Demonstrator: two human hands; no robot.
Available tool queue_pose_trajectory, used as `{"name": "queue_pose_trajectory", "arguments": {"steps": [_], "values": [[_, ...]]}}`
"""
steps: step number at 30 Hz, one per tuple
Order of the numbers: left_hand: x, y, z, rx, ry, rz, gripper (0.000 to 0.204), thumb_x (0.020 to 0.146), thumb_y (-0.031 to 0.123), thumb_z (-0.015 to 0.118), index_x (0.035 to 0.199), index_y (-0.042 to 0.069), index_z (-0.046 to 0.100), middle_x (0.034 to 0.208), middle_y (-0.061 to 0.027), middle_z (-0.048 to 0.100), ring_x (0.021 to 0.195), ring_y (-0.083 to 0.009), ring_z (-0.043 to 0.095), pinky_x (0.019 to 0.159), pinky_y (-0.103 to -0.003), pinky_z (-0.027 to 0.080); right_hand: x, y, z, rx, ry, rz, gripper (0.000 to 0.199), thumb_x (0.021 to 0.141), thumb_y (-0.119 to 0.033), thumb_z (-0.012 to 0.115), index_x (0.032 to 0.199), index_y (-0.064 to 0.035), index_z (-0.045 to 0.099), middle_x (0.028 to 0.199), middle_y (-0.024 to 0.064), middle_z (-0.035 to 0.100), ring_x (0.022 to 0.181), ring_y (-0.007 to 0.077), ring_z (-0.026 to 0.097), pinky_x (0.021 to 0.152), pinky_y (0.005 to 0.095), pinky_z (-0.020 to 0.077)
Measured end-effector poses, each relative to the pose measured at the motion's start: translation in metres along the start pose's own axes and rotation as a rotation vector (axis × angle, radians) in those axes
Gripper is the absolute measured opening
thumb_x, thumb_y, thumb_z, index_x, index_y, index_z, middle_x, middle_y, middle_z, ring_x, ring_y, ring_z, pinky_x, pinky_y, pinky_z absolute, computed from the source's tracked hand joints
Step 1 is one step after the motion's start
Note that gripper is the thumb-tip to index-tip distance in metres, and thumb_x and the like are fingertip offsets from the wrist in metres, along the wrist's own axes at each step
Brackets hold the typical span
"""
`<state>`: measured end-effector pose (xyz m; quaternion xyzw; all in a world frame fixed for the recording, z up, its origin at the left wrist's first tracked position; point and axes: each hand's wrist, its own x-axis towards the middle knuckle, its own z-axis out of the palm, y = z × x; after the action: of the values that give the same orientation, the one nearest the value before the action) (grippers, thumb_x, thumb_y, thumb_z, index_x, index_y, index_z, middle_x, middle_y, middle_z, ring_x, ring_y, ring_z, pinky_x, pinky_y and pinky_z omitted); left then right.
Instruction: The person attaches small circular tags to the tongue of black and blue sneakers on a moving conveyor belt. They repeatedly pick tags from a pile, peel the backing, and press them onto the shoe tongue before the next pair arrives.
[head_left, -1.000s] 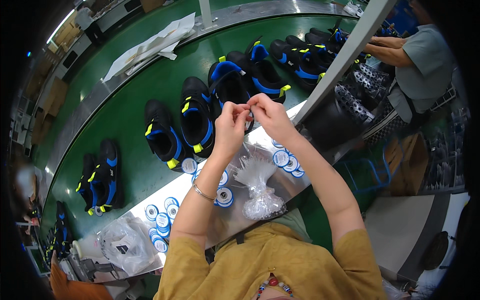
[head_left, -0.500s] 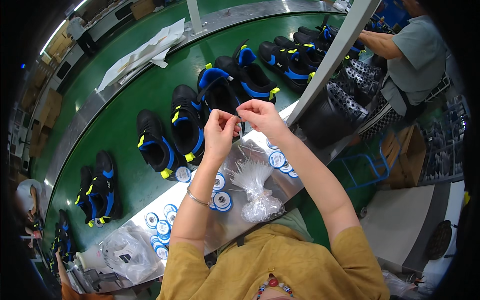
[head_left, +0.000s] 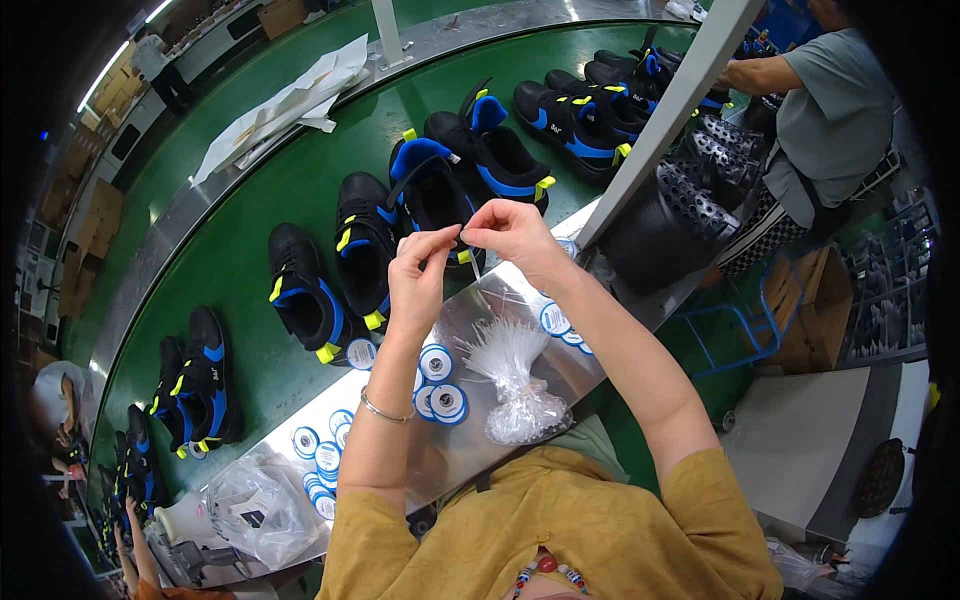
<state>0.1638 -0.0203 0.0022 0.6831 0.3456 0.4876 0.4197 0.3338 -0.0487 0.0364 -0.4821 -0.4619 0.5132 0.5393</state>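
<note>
My left hand (head_left: 418, 272) and my right hand (head_left: 520, 240) meet fingertip to fingertip, both pinched, over the heel end of a black and blue shoe (head_left: 425, 180). A thin whitish plastic strand (head_left: 476, 264) hangs just below my right fingertips. A small dark bit shows between the two pinches; what it belongs to is hidden. Nearer me on the metal ledge (head_left: 465, 440), a bundle of clear plastic strands (head_left: 508, 350) fans out of a plastic bag (head_left: 528, 415). Round white and blue tags (head_left: 447, 403) lie beside my left forearm.
More black and blue shoes (head_left: 305, 290) stand along the green belt (head_left: 270, 195). A pale post (head_left: 670, 120) rises at the right, near a black bin (head_left: 650, 230) and a co-worker (head_left: 840, 120). Clear plastic bags (head_left: 265, 510) lie at the ledge's left end.
Both hands have shifted slightly left together, still pinched. My left fingers are straighter now. The shoes near me sit a little farther left, and the co-worker's arm has moved.
</note>
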Motion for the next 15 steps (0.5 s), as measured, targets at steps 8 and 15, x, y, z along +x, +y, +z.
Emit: {"name": "queue_pose_trajectory", "arguments": {"steps": [8,15], "values": [[0.000,0.009,-0.001,-0.251,0.018,-0.261,0.023,0.089,0.004,0.067,0.111,-0.001,0.066,0.089,-0.0021,0.065,0.081,-0.0082,0.059,0.076,-0.020,0.047,0.000,-0.011,0.001,0.022,-0.021,0.078,0.009,0.080,-0.005,0.074,0.085,-0.0030,0.067,0.078,0.0002,0.062,0.074,0.0066,0.056,0.065,0.0210,0.0442],[0.000,0.008,0.000,-0.301,-0.028,-0.254,0.015,0.090,0.002,0.065,0.103,0.001,0.070,0.092,-0.0008,0.065,0.083,-0.0072,0.058,0.075,-0.020,0.047,0.004,-0.008,-0.003,0.018,-0.064,0.040,0.009,0.082,-0.007,0.074,0.086,-0.0042,0.067,0.076,-0.0012,0.062,0.067,0.0031,0.052,0.055,0.0176,0.0371]]}}
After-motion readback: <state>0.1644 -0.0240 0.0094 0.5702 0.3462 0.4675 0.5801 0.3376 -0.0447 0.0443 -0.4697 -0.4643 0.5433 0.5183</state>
